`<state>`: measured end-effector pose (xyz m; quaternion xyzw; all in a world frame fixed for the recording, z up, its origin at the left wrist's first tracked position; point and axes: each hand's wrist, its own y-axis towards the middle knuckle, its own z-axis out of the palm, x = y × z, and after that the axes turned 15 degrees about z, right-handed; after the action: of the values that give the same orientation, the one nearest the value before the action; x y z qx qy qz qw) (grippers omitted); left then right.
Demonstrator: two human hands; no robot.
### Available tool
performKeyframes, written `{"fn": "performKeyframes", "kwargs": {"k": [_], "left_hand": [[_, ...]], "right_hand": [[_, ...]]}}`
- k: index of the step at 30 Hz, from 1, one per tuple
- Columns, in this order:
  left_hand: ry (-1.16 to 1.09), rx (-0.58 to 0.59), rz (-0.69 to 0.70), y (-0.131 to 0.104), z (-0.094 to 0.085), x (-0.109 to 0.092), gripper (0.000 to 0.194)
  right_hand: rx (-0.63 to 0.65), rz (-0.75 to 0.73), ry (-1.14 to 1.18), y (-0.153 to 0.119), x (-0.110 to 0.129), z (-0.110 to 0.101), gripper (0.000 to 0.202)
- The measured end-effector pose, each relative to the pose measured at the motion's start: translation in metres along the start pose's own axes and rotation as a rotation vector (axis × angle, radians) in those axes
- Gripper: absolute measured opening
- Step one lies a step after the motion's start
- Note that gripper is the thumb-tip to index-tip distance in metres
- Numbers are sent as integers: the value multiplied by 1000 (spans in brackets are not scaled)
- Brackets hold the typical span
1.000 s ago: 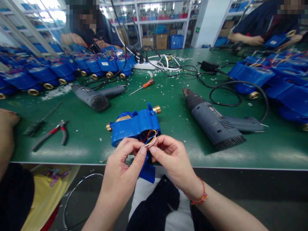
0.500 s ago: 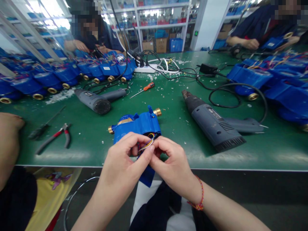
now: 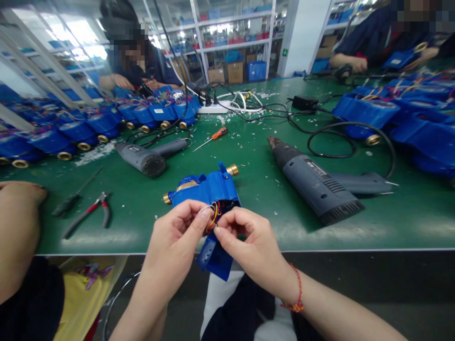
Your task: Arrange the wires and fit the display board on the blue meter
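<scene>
Blue meter (image 3: 208,189) sits at the near edge of the green desk (image 3: 249,189); left hand (image 3: 176,239) and right hand (image 3: 249,241) each pinch its coloured wires (image 3: 214,214), grips closed on them

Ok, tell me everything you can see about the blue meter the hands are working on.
The blue meter is a glossy plastic housing with brass threaded fittings poking out at both ends. It rests at the near edge of the green table, with an open flap hanging over the edge. A bundle of thin coloured wires, red, yellow and others, spills from its open side. The left hand and right hand pinch those wires right against the housing.
</scene>
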<state>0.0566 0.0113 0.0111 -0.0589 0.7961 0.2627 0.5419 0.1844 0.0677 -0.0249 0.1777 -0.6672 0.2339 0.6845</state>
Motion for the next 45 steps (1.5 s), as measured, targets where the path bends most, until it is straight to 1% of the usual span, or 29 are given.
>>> {"fn": "performKeyframes", "kwargs": {"k": [6,11,17,22,24,29,31,33,36,38,41,42,45], "left_hand": [[-13,-10,-26,-4,-6,8,15],[-92,10,-54,-3,-9,10,15],[-245,14,-170,-2,-8,6,21],[-338,23,-222,-4,-9,5,24],[-364,37,-232,-5,-9,6,21],[-390,59,-246,-8,-11,9,16],[-398,61,-247,-8,-11,10,17],[-368,69,-240,-9,-11,10,19],[-217,107,-181,-11,-10,7,22],[-109,137,-134,-12,-9,6,21],[31,158,-104,-13,-9,7,22],[69,161,-96,-13,-9,8,23],[76,175,-79,-11,-8,13,24]], "right_hand": [[16,2,-7,-1,2,-2,10],[6,40,2,-1,-1,-7,13],[38,139,78,0,-9,-8,19],[40,159,105,-1,-8,-7,21],[16,147,99,-3,-9,-7,21],[-142,63,36,-5,-13,-8,25],[-171,41,28,-4,-13,-8,27],[-156,33,35,-3,-13,-8,25],[-84,50,74,-1,-11,-7,18],[-44,81,83,1,-9,-5,24],[-53,99,76,3,-5,-3,17],[-67,97,82,4,-4,-3,19],[-104,124,135,6,-3,-3,23]]}}
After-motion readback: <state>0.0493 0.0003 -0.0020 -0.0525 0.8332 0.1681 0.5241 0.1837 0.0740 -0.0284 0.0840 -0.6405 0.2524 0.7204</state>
